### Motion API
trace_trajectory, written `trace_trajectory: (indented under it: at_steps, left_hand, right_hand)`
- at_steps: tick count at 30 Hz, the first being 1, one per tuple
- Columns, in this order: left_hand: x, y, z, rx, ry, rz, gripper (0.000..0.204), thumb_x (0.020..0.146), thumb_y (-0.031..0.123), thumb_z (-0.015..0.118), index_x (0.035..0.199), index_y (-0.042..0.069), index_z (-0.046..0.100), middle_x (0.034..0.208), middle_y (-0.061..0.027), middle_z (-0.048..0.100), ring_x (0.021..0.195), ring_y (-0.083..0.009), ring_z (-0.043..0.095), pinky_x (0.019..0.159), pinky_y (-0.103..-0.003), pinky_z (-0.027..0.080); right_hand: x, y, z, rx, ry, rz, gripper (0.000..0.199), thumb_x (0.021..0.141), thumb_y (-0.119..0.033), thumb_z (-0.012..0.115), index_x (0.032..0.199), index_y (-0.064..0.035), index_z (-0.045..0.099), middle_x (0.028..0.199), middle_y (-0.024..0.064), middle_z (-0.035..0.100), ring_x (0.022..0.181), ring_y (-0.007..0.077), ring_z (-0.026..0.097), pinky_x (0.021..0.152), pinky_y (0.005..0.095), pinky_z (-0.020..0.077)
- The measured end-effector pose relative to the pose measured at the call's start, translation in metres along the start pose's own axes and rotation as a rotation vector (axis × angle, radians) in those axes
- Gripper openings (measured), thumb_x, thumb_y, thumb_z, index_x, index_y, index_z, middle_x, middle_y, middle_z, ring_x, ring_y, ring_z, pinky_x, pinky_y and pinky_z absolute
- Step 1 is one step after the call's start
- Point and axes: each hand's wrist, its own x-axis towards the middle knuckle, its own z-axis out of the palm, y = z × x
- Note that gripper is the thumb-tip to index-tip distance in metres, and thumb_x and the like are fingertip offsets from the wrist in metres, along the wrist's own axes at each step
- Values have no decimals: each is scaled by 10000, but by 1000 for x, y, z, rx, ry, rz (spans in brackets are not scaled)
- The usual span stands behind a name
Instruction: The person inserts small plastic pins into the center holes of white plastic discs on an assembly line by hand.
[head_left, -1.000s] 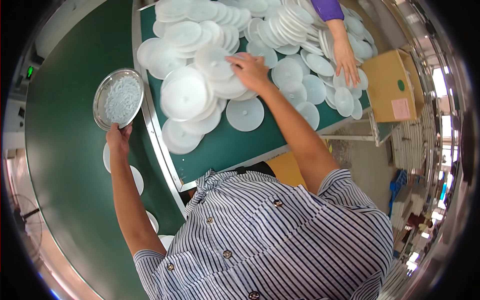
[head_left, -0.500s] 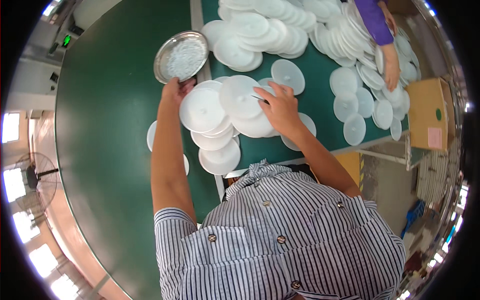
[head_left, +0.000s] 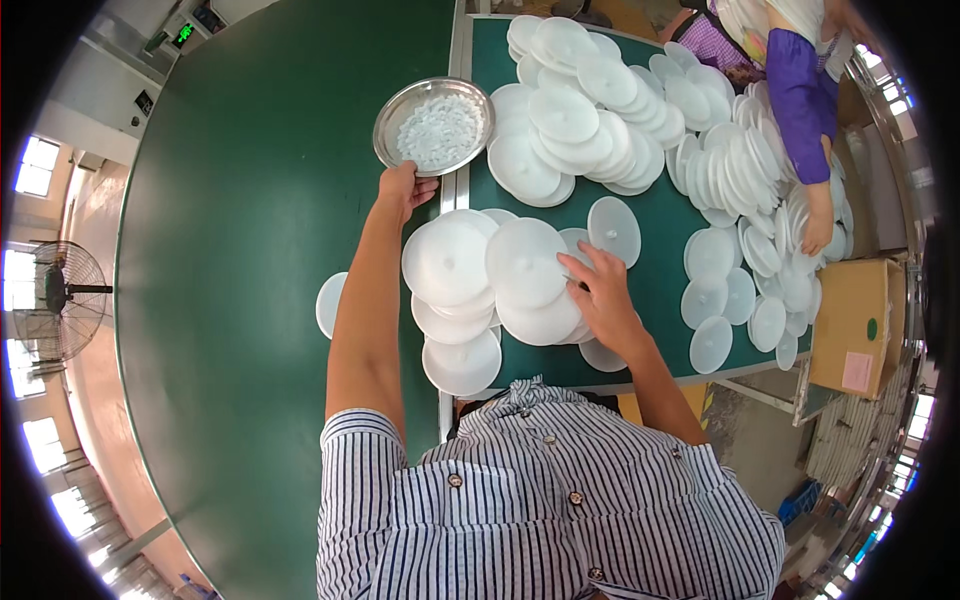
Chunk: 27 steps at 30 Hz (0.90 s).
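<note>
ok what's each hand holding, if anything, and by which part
Left hand: metal bowl, by its near rim. Right hand: at the white discs; any hold unclear.

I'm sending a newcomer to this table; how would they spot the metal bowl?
Start at the big green table on the left, at the metal strip along its right edge. At that strip, the left hand holds a round bowl. Unlike the flat white discs nearby, it is shiny silver and holds small whitish pieces.

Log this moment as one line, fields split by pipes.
left hand: holding metal bowl of white pieces | right hand: at white discs | nearby: co-worker's hand at other discs
</note>
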Motion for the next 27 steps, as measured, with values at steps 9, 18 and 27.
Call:
trace_trajectory:
  at_steps: [9,18,27]
  left_hand:
    - [4,7,4,87,-51,2,277,895,228,367,981,16,524,812,-78,595,688,-170,583,661,-319,481]
    - [-61,-9,-32,70,-8,210,504,869,442,404,1120,13,490,926,-111,586,766,-186,572,669,-326,459]
    - [-128,-80,-7,430,58,388,444,797,267,575,1134,-17,517,1021,-130,592,881,-198,575,803,-319,446]
  right_hand:
    - [-6,-8,-14,-53,-79,17,413,790,-68,542,1190,-170,513,1289,148,381,1156,388,307,985,444,275]
    - [1,-11,-40,-52,29,-64,404,802,-62,503,1202,-122,497,1257,141,427,1116,334,375,958,399,302]
    - [39,-76,-16,254,-258,25,289,851,-90,484,1133,-75,543,952,104,570,880,248,506,802,334,392]
